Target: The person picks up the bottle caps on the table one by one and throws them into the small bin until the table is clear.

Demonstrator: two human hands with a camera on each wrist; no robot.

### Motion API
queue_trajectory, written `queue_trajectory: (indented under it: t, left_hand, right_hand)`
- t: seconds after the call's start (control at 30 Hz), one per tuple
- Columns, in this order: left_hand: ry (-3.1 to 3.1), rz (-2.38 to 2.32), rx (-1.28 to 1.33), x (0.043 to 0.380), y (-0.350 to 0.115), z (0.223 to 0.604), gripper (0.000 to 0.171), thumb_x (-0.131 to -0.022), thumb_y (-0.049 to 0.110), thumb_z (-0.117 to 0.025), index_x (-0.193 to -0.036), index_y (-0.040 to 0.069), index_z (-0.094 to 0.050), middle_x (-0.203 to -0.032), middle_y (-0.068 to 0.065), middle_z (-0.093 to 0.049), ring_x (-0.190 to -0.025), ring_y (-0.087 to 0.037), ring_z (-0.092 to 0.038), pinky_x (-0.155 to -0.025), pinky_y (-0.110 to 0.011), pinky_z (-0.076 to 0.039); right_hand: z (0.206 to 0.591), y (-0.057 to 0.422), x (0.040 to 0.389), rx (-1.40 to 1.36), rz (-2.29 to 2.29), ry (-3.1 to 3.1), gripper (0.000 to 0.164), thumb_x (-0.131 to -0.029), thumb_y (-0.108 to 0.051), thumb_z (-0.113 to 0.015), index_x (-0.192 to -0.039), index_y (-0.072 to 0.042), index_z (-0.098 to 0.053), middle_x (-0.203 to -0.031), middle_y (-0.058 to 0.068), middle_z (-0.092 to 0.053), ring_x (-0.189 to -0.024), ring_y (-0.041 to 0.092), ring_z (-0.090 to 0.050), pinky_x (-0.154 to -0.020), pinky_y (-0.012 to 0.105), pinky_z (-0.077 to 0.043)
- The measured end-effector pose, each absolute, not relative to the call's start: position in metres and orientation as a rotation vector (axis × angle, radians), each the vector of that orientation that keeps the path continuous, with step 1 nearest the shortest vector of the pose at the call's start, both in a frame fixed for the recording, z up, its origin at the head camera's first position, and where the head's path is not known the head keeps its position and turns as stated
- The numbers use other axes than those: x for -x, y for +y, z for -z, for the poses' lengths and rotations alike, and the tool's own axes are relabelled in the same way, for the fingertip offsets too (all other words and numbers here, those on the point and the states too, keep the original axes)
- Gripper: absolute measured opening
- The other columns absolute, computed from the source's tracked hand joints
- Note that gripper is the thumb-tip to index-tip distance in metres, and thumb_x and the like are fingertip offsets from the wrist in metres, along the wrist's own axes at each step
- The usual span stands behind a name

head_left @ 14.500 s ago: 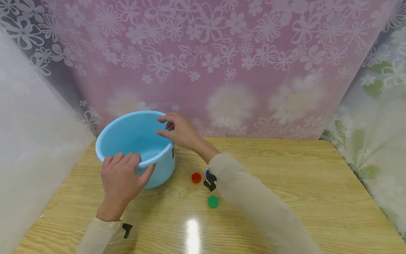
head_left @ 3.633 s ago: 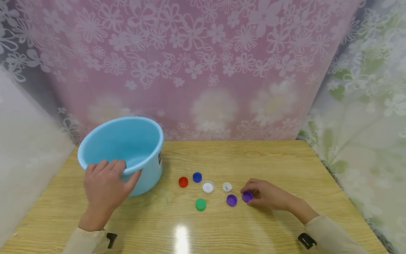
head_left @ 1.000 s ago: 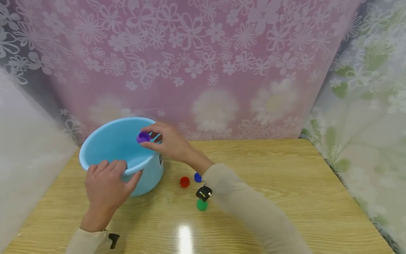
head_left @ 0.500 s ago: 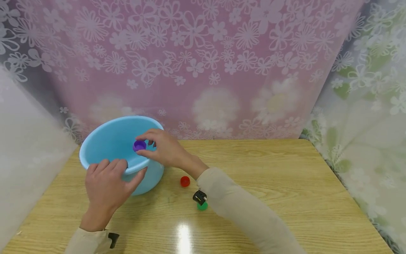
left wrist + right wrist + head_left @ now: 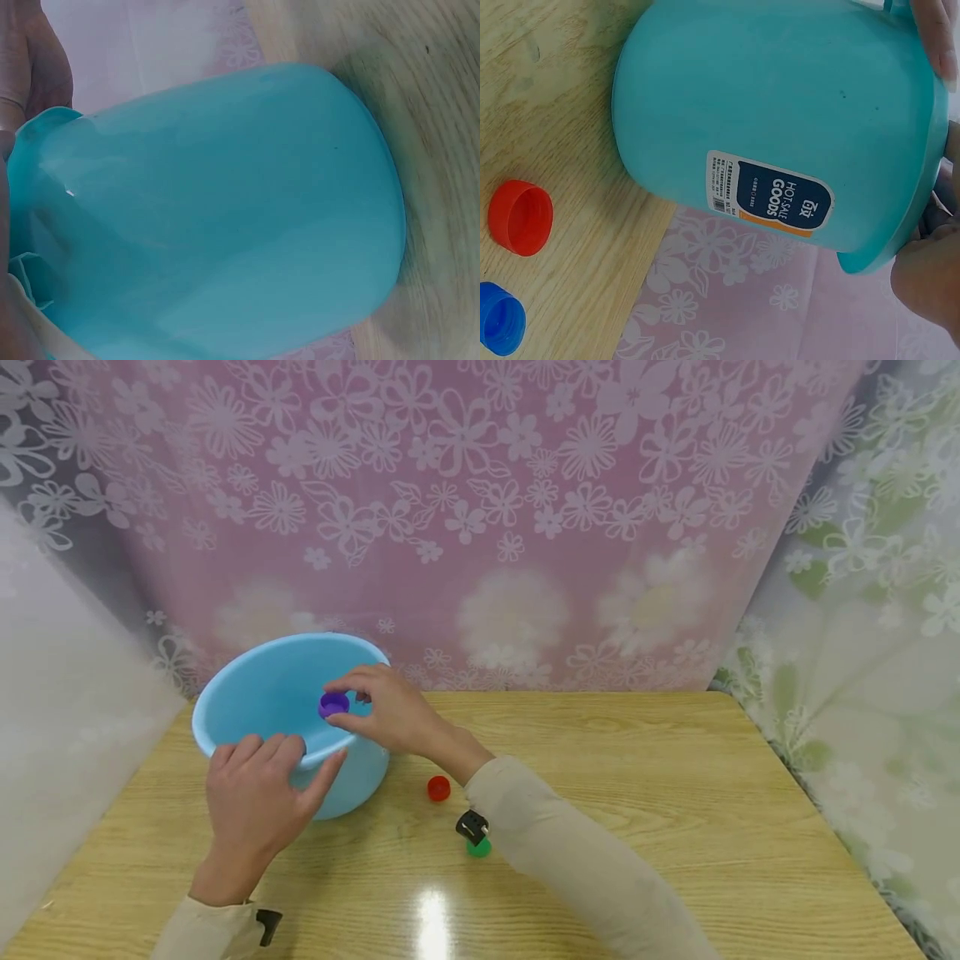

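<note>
A light blue plastic bucket [image 5: 352, 785] stands tilted toward me at the left of the table. My left hand [image 5: 255, 810] grips its near rim, fingers hooked over the inside and thumb along the outside. Over the bucket's mouth, my right hand [image 5: 393, 710] pinches a purple bottle cap [image 5: 333, 704] between thumb and fingers, the cap's hollow side up. In the right wrist view the bucket's side shows a printed label [image 5: 771, 193], and the held cap is hidden behind the rim. The left wrist view is filled mostly by the bucket's outer wall [image 5: 225, 202].
On the wooden table [image 5: 600, 735] lie a red cap [image 5: 438, 788] and a green cap [image 5: 479, 847], the latter partly covered by the right wrist's camera. A blue cap [image 5: 501, 319] shows in the right wrist view. A pink flowered curtain [image 5: 465, 527] hangs behind.
Earlier my right hand held the purple cap at the table's right, among other caps. It has since carried it left to the bucket and lowered it slightly; over the last half second it barely moves.
</note>
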State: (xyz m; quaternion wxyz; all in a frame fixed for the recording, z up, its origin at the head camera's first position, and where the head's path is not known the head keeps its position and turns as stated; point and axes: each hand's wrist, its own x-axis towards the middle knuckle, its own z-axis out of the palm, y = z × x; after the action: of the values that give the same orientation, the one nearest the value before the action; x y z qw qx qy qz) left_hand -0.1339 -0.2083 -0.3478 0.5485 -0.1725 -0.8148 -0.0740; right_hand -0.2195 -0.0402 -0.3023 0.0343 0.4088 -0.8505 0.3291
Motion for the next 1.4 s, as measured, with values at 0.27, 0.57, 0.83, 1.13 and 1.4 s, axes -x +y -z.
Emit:
queue_trajectory:
  t: [0.27,0.57,0.83,1.13,1.4]
  left_hand:
    - [-2.016,0.218,0.442,0.131,-0.214,0.355,0.05,-0.093,0.05,-0.045,-0.075,0.004,-0.053,-0.071,-0.013,-0.047,-0.062,-0.037,-0.041,-0.061,-0.05,-0.032]
    - [-2.003,0.162,0.415,0.124,-0.207,0.356,0.042,-0.096,0.043,-0.046,-0.077,0.008,-0.057,-0.074,-0.015,-0.049,-0.067,-0.04,-0.043,-0.066,-0.053,-0.034]
    - [-1.974,0.179,0.362,0.123,-0.199,0.36,0.041,-0.097,0.04,-0.045,-0.077,0.004,-0.051,-0.074,-0.016,-0.047,-0.066,-0.039,-0.041,-0.072,-0.053,-0.032]
    - [-2.001,0.216,0.369,0.129,-0.198,0.362,0.042,-0.098,0.039,-0.042,-0.076,0.003,-0.05,-0.072,-0.015,-0.043,-0.063,-0.037,-0.037,-0.072,-0.053,-0.03]
    - [-1.973,0.233,0.348,0.129,-0.2,0.359,0.044,-0.097,0.039,-0.043,-0.074,0.003,-0.049,-0.069,-0.014,-0.041,-0.062,-0.038,-0.036,-0.071,-0.054,-0.03]
  right_hand:
    - [0.303,-0.04,0.22,-1.259,-1.027,-2.613,0.042,-0.09,-0.032,-0.065,-0.127,-0.012,-0.061,-0.11,-0.007,-0.06,-0.097,0.012,-0.053,-0.079,0.015,-0.039]
    - [0.303,-0.042,0.22,-1.243,-0.952,-2.654,0.043,-0.09,-0.036,-0.065,-0.127,-0.014,-0.061,-0.11,-0.009,-0.06,-0.097,0.008,-0.052,-0.078,0.016,-0.039]
    - [0.302,-0.041,0.219,-1.26,-0.973,-2.629,0.041,-0.089,-0.032,-0.067,-0.124,-0.012,-0.064,-0.113,-0.007,-0.062,-0.107,0.01,-0.052,-0.087,0.018,-0.038]
    - [0.301,-0.034,0.221,-1.271,-1.084,-2.637,0.046,-0.091,-0.033,-0.065,-0.131,-0.011,-0.058,-0.122,-0.002,-0.058,-0.109,0.009,-0.05,-0.089,0.018,-0.039]
    - [0.297,0.003,0.228,-1.291,-1.462,-2.477,0.035,-0.097,-0.025,-0.057,-0.127,-0.007,-0.06,-0.118,0.001,-0.058,-0.097,0.007,-0.057,-0.086,0.021,-0.045]
